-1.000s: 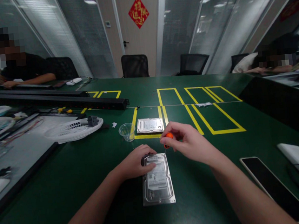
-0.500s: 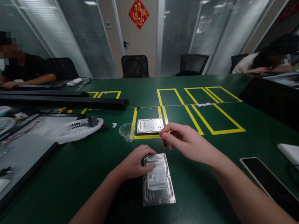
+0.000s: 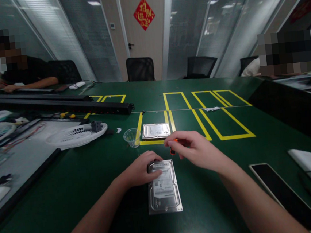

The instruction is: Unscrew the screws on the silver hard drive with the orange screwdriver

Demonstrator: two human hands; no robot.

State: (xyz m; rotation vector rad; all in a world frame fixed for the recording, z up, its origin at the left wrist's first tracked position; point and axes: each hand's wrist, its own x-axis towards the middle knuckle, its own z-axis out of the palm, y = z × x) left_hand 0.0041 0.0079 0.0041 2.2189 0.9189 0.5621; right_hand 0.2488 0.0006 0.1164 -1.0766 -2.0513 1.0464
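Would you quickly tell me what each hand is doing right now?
Left hand: closed on the near hard drive, thumb on its label.
Right hand: closed, holding the orange-and-black screwdriver at the drive's corner.

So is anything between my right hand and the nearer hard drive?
Only the screwdriver in your right hand, its tip at the far right corner of the nearer hard drive; nothing else visibly intervenes.

The screwdriver (image 3: 172, 151) is orange w/ blk, the hard drive (image 3: 164, 189) silver w/ a wht label, the table (image 3: 208, 206) dk green w/ yellow tape rectangles (image 3: 237, 136), & the door sign (image 3: 144, 14) red w/ gold characters.
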